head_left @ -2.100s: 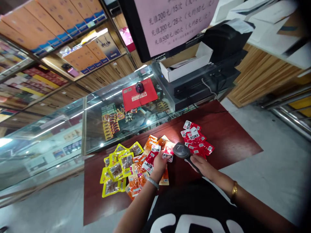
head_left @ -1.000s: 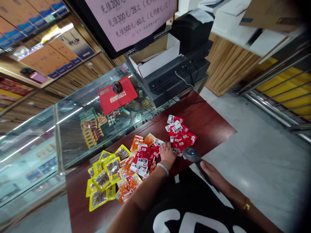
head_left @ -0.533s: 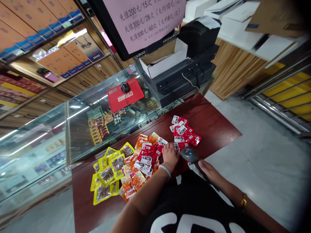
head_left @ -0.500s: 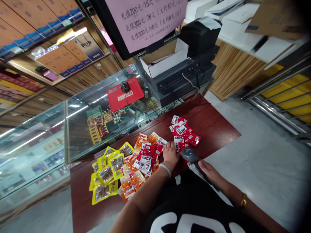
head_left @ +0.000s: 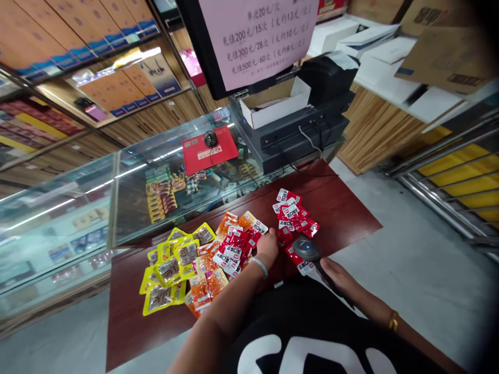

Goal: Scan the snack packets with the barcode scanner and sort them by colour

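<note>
My left hand (head_left: 267,246), with a bracelet at the wrist, is closed at the right edge of a heap of red-and-white snack packets (head_left: 236,244). Its curled fingers appear to pinch a red packet there, though the fingertips are partly hidden. In my right hand (head_left: 335,274) is a black handheld barcode scanner (head_left: 306,250), its head tilted over a red packet (head_left: 298,258) near the table edge. Further back lies another pile of red packets (head_left: 294,210). Orange packets (head_left: 206,285) and yellow-edged packets (head_left: 169,271) lie to the left.
The dark red table (head_left: 132,332) adjoins a glass display counter (head_left: 132,208). On the counter are a red mat (head_left: 195,161) with a mouse (head_left: 210,138), a monitor with a pink sign (head_left: 261,41) and an open white box (head_left: 276,106). A metal railing (head_left: 429,192) stands right.
My left hand has shifted slightly left, and its fingers have curled from a flatter pose. The red packet under the scanner now shows more fully. The view has shifted slightly.
</note>
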The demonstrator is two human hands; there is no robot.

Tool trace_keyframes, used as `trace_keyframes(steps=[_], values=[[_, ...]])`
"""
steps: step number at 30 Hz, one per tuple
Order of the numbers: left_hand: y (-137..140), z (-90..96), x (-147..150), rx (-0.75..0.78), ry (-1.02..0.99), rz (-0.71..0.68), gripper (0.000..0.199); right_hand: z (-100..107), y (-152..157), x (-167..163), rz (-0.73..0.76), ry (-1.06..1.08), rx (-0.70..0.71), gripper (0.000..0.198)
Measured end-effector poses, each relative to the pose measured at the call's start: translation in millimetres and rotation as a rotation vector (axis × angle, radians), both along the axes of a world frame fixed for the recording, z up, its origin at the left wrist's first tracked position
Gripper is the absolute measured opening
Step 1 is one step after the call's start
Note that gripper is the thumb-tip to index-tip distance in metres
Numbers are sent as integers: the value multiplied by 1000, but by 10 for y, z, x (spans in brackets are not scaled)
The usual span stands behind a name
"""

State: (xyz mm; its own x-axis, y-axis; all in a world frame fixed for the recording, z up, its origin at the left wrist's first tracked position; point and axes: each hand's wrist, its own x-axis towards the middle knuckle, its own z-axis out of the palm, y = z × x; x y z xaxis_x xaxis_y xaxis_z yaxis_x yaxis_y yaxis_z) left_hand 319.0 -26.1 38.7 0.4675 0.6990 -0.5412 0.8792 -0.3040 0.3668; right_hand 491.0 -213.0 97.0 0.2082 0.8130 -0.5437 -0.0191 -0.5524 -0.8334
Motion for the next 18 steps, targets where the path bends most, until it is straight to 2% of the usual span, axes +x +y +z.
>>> trace_keyframes(steps=[2,5,11,18], values=[[-43,27,-136,-79,-37,86,41,33,88,5,33,-10,15,60],[-132,46,-399,-77,-109,230,48,9,229,-21,72,25,39,62],[-271,103,-841,-92,-153,503,50,-118,510,-146,221,55,67,67],[-338,131,-1077,-51,-126,617,48,-73,739,-320,369,83,115,62]])
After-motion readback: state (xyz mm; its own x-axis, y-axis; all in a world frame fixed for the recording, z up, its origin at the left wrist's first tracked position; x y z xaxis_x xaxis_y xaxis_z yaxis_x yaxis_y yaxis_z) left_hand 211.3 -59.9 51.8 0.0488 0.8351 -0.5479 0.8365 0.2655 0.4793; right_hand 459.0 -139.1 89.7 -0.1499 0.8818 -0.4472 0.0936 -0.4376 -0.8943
